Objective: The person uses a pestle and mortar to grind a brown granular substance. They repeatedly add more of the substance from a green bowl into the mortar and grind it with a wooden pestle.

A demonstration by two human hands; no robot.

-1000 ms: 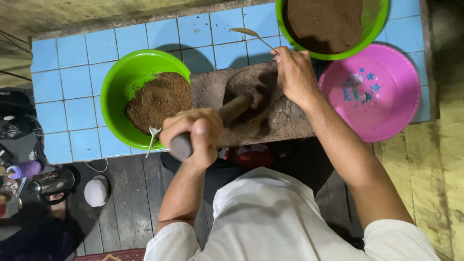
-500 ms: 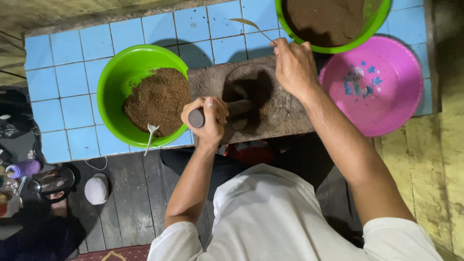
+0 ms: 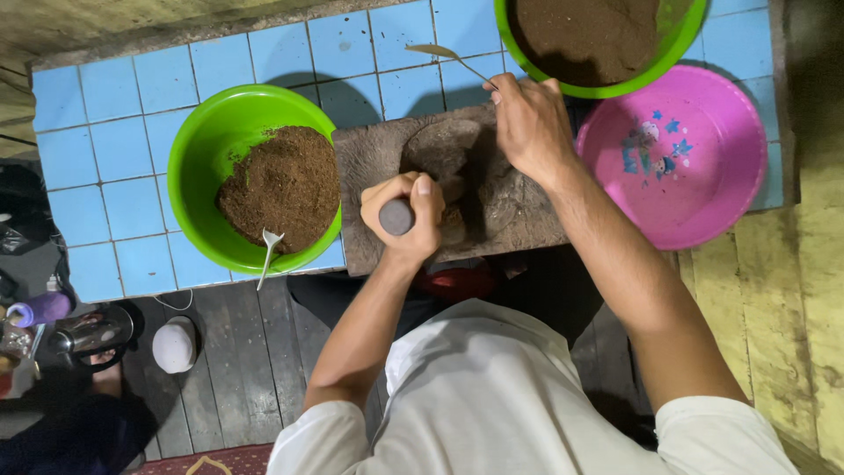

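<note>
I see the blue-tiled bench (image 3: 105,158) carrying two green bowls (image 3: 198,158) (image 3: 677,44), a pink basin (image 3: 703,193) and a stone grinding slab (image 3: 519,220).

green bowl (image 3: 198,167) | pink basin (image 3: 703,189), blue star print | light-blue tiles (image 3: 97,167) | brown powder (image 3: 281,185)

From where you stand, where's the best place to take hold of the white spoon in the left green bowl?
Take the white spoon by its handle, coming from the near side. Its scoop end rests on the brown powder inside the green bowl, while the thin handle sticks out over the near rim, free of the powder. That is probably the cleanest pinch. The left hand is nearest, though it grips the pestle.
</note>
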